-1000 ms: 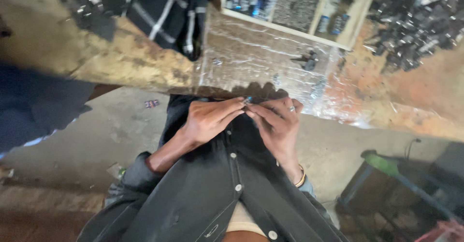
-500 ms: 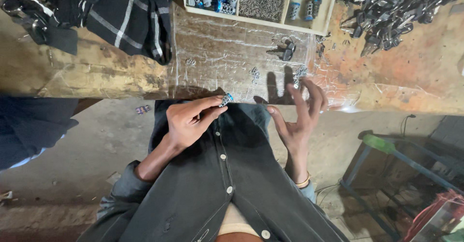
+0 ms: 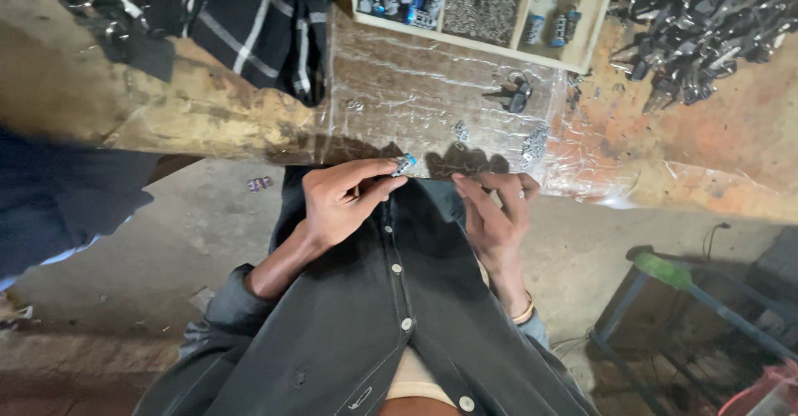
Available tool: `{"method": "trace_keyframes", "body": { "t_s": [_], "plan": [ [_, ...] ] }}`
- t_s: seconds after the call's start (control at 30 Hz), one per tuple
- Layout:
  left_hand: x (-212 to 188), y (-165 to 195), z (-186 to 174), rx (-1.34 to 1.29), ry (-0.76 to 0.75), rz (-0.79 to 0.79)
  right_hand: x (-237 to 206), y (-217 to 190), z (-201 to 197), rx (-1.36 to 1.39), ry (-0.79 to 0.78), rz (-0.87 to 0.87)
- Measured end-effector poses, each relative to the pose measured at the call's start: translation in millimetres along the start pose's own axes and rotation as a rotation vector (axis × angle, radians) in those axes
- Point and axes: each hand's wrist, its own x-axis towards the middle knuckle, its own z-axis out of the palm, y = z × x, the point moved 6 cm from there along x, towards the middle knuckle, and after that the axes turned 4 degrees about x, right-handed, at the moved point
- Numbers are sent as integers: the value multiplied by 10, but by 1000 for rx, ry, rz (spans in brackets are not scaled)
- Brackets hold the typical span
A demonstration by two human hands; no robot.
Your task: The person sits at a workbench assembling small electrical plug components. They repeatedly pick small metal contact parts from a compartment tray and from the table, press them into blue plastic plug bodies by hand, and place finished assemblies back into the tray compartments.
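Spanning the top of the view, the worn wooden workbench [image 3: 125, 108] carries a clear plastic sheet [image 3: 399, 92], a compartmented wooden tray [image 3: 490, 9] of small parts and a heap of dark metal pieces [image 3: 706, 34]. Below its edge, the left hand [image 3: 337, 204] pinches a small blue-and-silver part [image 3: 405, 164] between thumb and fingertips, level with the bench edge. The right hand [image 3: 499, 212] hangs beside it, fingers loosely spread, grasping nothing. The pinch looks slight; the part could slip and drop to the concrete floor [image 3: 125, 283], since it sits over open space rather than over the bench.
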Motion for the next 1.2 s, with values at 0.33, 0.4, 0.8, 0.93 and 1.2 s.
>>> {"method": "trace_keyframes", "body": {
  "t_s": [0.33,0.4,0.8,0.93,1.2],
  "plan": [
    [-49,14,-137,49,24,57,236,-405,376,373,2,93],
    [-54,1,-154,69,24,55,226,-429,411,418,34,130],
    [-47,221,-254,209,-42,356,406,-507,306,214,-183,134],
    [42,355,-260,58,-149,410,558,-405,275,326,-353,152],
    [202,581,-167,39,-180,478,813,3,-236,-55,-72,151]
  ]
}}
